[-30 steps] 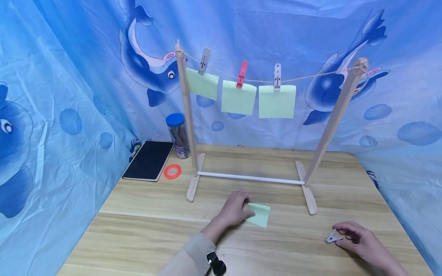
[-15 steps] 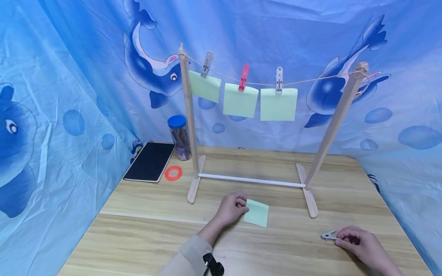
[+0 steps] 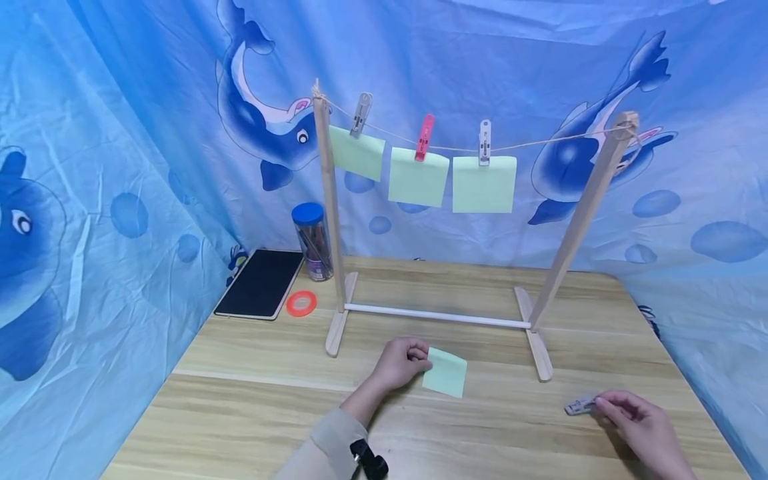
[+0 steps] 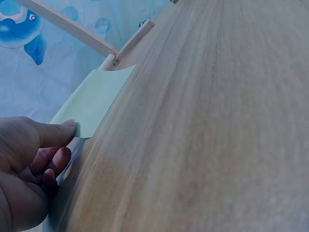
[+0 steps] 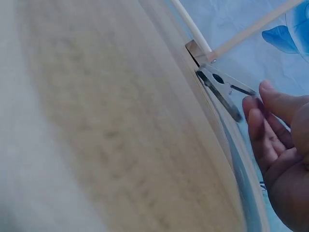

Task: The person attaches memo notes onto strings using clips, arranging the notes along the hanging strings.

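Observation:
A pale green sticky note (image 3: pixel 447 375) is pinched at its left edge by my left hand (image 3: pixel 401 363), low over the table in front of the rack. The left wrist view has my thumb lying on the corner of this note (image 4: pixel 96 101). At the right, my right hand (image 3: pixel 641 424) pinches a grey clothespin (image 3: pixel 579 406) by the end of one handle. Seen from the right wrist, the clothespin (image 5: pixel 219 87) points away from the fingers, its other handle free. Three more green notes hang from the string (image 3: pixel 540 143), under a grey, a pink clothespin (image 3: pixel 424 137) and a white one.
The wooden rack (image 3: pixel 576 227) stands behind both hands, its posts joined by a white rod (image 3: pixel 438 315). At the back left are a black tablet-like slab (image 3: pixel 261 283), an orange-red ring (image 3: pixel 301 303) and a blue-lidded jar (image 3: pixel 313 241). A dolphin-print curtain surrounds the table.
My left hand has shifted slightly left, uncovering more of the note. The clothespin has turned in my right hand, from being held across both handles to one handle end.

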`<action>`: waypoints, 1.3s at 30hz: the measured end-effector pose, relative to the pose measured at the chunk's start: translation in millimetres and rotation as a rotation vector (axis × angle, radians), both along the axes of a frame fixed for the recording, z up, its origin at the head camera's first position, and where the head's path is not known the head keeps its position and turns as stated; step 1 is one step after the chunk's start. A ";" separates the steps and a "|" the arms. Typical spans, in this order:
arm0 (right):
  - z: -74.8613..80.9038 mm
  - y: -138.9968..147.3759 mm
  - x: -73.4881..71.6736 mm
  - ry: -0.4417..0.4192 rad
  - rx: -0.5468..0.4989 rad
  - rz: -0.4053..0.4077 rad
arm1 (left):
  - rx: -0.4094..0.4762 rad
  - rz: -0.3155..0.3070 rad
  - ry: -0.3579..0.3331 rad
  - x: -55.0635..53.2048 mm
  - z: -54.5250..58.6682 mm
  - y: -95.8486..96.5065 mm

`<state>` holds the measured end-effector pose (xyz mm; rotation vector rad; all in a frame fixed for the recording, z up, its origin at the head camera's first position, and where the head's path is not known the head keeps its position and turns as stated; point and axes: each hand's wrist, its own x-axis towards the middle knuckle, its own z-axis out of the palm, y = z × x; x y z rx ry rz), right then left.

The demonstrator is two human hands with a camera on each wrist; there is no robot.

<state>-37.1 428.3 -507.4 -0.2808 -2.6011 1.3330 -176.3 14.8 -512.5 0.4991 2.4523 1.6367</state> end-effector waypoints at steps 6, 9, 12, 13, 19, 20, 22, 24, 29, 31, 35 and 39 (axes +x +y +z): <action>1.4 1.1 -2.4 -0.044 0.148 -0.077 | 0.005 -0.001 0.012 0.0 -1.6 0.0; 4.7 3.0 -4.5 -0.127 0.247 -0.087 | 0.000 -0.005 0.026 0.0 -2.0 0.1; 8.9 2.4 -9.0 -0.192 0.291 -0.056 | 0.000 -0.010 0.033 -0.1 -1.6 0.4; 9.9 1.4 -10.9 -0.198 0.301 -0.037 | 0.001 -0.011 0.038 -0.1 -1.4 0.4; 8.5 -6.2 -16.8 -0.116 0.346 0.070 | 0.001 -0.004 0.029 0.7 -0.6 0.7; 7.4 -6.6 -16.5 -0.100 0.347 0.083 | 0.000 -0.004 0.025 1.0 -0.5 0.7; 4.4 -6.9 -15.1 -0.075 0.345 0.094 | 0.005 -0.008 0.033 1.2 -0.8 0.2; 1.7 -6.7 -14.5 -0.029 0.346 0.112 | 0.010 -0.010 0.037 1.1 -0.3 -0.6; -3.7 -7.0 -19.3 0.102 0.366 0.174 | 0.014 -0.010 0.051 -0.6 0.6 -2.4; -4.7 -7.2 -21.7 0.129 0.373 0.189 | 0.013 -0.010 0.054 -0.9 0.8 -2.8; -5.4 -7.0 -21.4 0.111 0.325 0.160 | 0.020 -0.014 0.053 -0.4 1.4 -2.6; -4.3 -4.1 -17.8 -0.013 0.114 0.061 | 0.017 -0.012 0.043 -0.2 1.9 -1.7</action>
